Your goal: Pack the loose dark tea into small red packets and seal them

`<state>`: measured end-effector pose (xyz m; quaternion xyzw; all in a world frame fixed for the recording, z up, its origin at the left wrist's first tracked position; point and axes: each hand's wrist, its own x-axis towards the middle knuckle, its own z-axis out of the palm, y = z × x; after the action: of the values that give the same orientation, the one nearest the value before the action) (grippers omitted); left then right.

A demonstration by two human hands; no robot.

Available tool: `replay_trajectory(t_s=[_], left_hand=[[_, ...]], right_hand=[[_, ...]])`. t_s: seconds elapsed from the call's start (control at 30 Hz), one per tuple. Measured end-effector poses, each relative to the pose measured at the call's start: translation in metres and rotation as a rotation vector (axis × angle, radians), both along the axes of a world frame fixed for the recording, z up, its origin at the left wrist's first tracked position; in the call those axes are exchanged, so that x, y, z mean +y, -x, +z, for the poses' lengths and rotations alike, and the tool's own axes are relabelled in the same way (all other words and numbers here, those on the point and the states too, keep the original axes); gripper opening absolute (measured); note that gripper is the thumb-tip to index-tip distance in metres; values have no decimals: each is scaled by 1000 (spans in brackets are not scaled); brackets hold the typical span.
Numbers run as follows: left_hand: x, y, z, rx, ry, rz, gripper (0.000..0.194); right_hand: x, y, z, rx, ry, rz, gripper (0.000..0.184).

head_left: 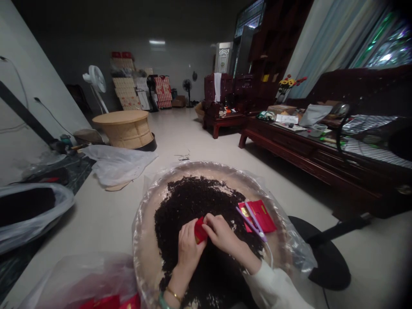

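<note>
Over a heap of dark loose leaves [193,199], which look like tea, my two hands meet at a small red packet [200,231]. My left hand [187,246] is closed around its left side. The fingers of my right hand [219,231] pinch its upper right edge. The leaves lie in a wide round tray [146,231] lined with clear plastic. To the right of my hands, a purple clamp-shaped tool with a white cord [254,223] rests across flat red packets [265,216] with gold marks.
Red packets [109,301] show in a plastic bag at the lower left. Another bag of dark leaves [25,206] stands at far left. A black fan base [331,262] is right of the tray; a wooden bench [289,148] lies beyond.
</note>
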<state>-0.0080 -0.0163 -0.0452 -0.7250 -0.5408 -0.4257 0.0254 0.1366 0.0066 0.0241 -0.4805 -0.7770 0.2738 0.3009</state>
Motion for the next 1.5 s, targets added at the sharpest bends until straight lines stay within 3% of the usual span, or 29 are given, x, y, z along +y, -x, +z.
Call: replay_trajectory(t_s=[0.27, 0.43, 0.53, 0.63, 0.7, 0.8, 0.97, 1.1, 1.2, 1.5], left_hand=[[-4, -2, -1, -15, -109, -11, 33], [-4, 2, 5, 20, -91, 82, 26], [-2, 5, 9, -53, -50, 79, 25], [-1, 7, 10, -111, -57, 77, 24], [0, 7, 10, -130, -66, 75, 24], [1, 7, 8, -138, -71, 73, 23], [1, 8, 10, -145, -67, 74, 23], [1, 9, 12, -141, -59, 76, 23], [1, 10, 12, -135, -72, 75, 24], [4, 10, 15, -148, -75, 81, 26]], right_hand=[[-5, 1, -13, 111, 156, 28, 15], [4, -11, -18, 397, 201, -21, 28], [29, -29, -39, 464, 140, -241, 38], [55, -38, -72, 230, 267, -434, 61], [67, -32, -92, 70, 411, -488, 72], [77, -12, -108, -1, 417, -486, 73], [97, 12, -93, -21, 153, -349, 64], [116, 14, -72, -175, 164, -351, 69], [118, 14, -64, -240, 85, -308, 55], [97, -5, -71, -127, -94, -296, 23]])
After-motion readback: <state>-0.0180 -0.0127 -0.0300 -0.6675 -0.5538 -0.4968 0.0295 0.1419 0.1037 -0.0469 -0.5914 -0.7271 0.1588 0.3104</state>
